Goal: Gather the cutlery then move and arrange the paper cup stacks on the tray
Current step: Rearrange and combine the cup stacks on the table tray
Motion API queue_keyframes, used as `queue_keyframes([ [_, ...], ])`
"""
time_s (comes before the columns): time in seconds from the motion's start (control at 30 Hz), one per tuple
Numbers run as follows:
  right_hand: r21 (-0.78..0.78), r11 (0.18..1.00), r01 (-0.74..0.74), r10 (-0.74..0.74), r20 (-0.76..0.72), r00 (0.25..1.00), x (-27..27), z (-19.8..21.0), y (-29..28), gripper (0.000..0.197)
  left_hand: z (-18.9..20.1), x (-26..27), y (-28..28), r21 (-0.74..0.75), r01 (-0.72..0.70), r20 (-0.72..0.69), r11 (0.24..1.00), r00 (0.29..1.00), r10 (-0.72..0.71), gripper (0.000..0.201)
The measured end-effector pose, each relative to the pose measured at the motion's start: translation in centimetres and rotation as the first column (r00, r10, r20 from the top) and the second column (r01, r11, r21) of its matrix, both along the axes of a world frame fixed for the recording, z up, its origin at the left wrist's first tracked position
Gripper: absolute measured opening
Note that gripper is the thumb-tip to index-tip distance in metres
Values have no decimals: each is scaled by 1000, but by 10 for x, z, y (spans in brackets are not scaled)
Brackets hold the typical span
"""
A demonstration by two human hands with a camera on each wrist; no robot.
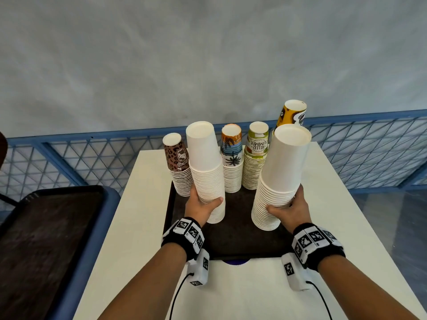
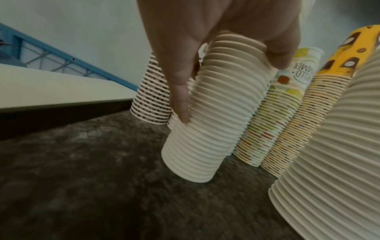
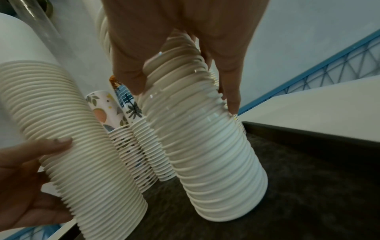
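Left hand [image 1: 201,205] wrapped around the lower rims of the left plain white stack [image 1: 206,172], thumb on the near side and fingers [image 2: 180,100] down the far side. Right hand [image 1: 287,207] likewise clasped around the right plain white stack [image 1: 278,179], fingers curled into the ridged rims. Both stacks inverted, bases up, standing on or just at the dark tray [image 1: 233,236], left one toward the near-left, right one toward the near-right, well apart. Whether each bottom rim sits fully flat on the tray not certain; in the wrist views both appear down, the left one slightly tilted. Behind them, along the far edge of the tray: brown patterned stack [image 1: 178,166] at far left, palm-print stack [image 1: 232,162] in the middle, "Hello Summer" stack [image 1: 256,158] next right, yellow stack [image 1: 292,115] at far right, mostly hidden behind the right white stack. Tray resting on a white table [image 1: 254,292]; second dark tray [image 1: 46,232] off to the left, on a blue-edged surface. No cutlery visible anywhere, so presumably gathered already, though not confirmable. Judged well along: all six stacks on the tray, four lined up at the far side. Left to do, apparently: settling the two white stacks into their final spots and letting go.
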State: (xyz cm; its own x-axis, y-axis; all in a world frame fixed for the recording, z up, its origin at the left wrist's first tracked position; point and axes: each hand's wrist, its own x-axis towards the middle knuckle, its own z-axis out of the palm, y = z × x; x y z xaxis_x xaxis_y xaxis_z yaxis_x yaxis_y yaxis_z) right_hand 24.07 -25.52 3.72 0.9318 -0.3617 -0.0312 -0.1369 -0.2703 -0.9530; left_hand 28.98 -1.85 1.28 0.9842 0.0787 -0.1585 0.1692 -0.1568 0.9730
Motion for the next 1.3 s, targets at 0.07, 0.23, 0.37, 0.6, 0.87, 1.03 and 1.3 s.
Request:
queue_keyframes([
  [0.07,-13,1000,8,-8,-7,1000,1,-1,-12,96,0,-1,-12,8,-4,0,1000,1000,4,89],
  [0.23,8,998,-57,57,-13,998,1,-3,-30,96,5,-5,-41,7,-4,0,1000,1000,4,86],
  [0.37,-10,994,-105,104,-38,994,-4,-12,-34,101,4,-7,-54,42,17,-18,999,1000,-16,88],
  [0.6,-146,989,14,-43,-195,980,-31,-31,-21,63,5,-9,-33,168,-23,-43,986,999,30,89],
  [0.87,-106,972,-212,166,-335,927,-46,-33,38,20,28,19,28,226,-407,107,885,913,393,76],
  [1.03,-124,955,-268,233,-245,941,-21,-24,79,55,38,53,51,281,-333,112,900,943,314,93],
  [1.3,-142,983,-118,93,-174,980,20,-33,94,100,23,90,55,222,-273,111,936,961,254,104],
])
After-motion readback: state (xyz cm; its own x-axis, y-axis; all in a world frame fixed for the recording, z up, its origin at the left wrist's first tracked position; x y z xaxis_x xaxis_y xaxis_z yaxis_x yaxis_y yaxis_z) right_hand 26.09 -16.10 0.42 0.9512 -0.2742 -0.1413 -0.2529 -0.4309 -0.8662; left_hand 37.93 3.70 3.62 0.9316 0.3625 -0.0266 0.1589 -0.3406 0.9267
